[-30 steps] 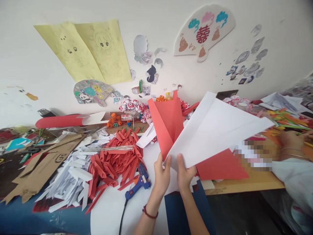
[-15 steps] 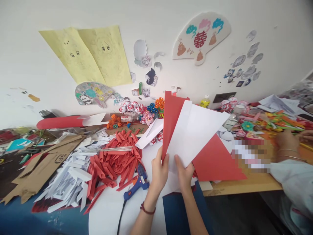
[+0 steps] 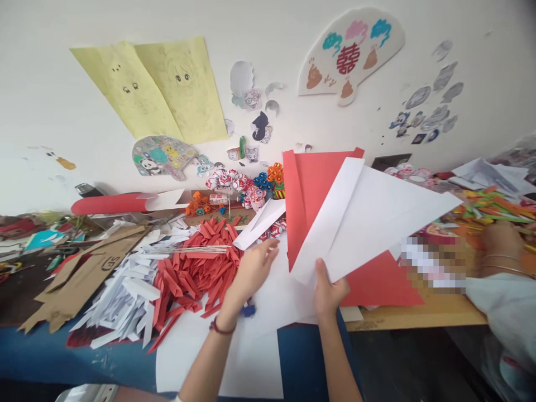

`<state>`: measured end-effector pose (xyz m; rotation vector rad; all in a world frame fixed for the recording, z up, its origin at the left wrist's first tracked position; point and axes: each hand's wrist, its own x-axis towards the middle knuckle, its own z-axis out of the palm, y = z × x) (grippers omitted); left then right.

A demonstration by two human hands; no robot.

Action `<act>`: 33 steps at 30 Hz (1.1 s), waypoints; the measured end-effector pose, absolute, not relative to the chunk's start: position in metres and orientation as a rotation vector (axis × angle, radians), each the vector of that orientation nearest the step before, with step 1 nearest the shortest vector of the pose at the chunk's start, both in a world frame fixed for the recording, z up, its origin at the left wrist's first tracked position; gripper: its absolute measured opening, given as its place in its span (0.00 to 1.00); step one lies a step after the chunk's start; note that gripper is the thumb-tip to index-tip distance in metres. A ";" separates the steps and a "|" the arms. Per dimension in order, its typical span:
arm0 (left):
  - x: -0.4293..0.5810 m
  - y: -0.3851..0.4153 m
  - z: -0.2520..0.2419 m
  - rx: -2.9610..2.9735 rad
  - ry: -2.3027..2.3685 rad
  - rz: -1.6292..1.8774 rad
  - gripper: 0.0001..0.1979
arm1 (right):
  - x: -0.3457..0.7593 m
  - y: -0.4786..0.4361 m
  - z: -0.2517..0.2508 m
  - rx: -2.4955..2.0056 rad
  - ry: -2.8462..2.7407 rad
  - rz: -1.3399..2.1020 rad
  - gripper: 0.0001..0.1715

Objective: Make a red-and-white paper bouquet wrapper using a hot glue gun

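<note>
Gripping a stack of paper sheets [image 3: 368, 218] in the right hand [image 3: 330, 291]: thumb pressed on the white top face at the lower corner, fingers closed underneath and out of sight. Red and white, fanned apart, lifted clear of the bench [image 3: 419, 319] and tilted up toward the wall, right of centre. Left hand [image 3: 251, 271] off the stack, just beside its lower left edge, palm down, fingers [image 3: 270, 250] stretched loose and open, holding nothing, hovering over a large white sheet [image 3: 259, 357] lying flat on the bench. Below the left wrist, a scrap of a blue glue gun [image 3: 248, 309], mostly hidden. Left of that hand, a heap of folded red strips [image 3: 196, 273] with a bundle of thin wires [image 3: 188, 250] across its top. Further left, a heap of white strips [image 3: 125, 296], then torn cardboard [image 3: 79, 273]. Behind, against the wall, a cluster of paper flowers [image 3: 234, 184]. Higher up on the wall, two yellow drawings [image 3: 159, 89]. At far right, another person's hand [image 3: 498, 240], bangles at the wrist, among coloured strips, well apart from the gripped corner.
</note>
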<state>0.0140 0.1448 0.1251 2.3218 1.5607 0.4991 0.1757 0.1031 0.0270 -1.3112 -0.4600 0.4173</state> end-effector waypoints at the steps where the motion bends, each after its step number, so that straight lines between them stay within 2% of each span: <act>1: 0.008 0.160 0.131 2.335 1.668 0.413 0.18 | 0.178 0.103 0.027 -1.311 -0.449 0.413 0.34; 5: -0.013 0.236 0.133 2.259 1.945 0.138 0.16 | 0.182 0.101 0.025 -1.294 -0.430 0.430 0.33; 9: -0.029 0.289 0.119 2.168 2.019 -0.106 0.19 | 0.188 0.095 0.021 -1.251 -0.462 0.492 0.32; 15: -0.043 0.307 0.103 2.156 2.015 -0.133 0.19 | 0.208 0.097 0.016 -1.266 -0.507 0.653 0.33; 20: -0.046 0.305 0.112 2.173 2.058 0.106 0.18 | 0.213 0.103 0.014 -1.387 -0.492 0.559 0.35; 26: -0.036 0.261 0.149 2.228 2.008 0.629 0.15 | 0.205 0.101 0.020 -1.356 -0.473 0.518 0.33; 33: -0.012 0.180 0.152 2.060 1.746 1.284 0.15 | 0.175 0.095 0.070 -0.929 -0.401 0.603 0.25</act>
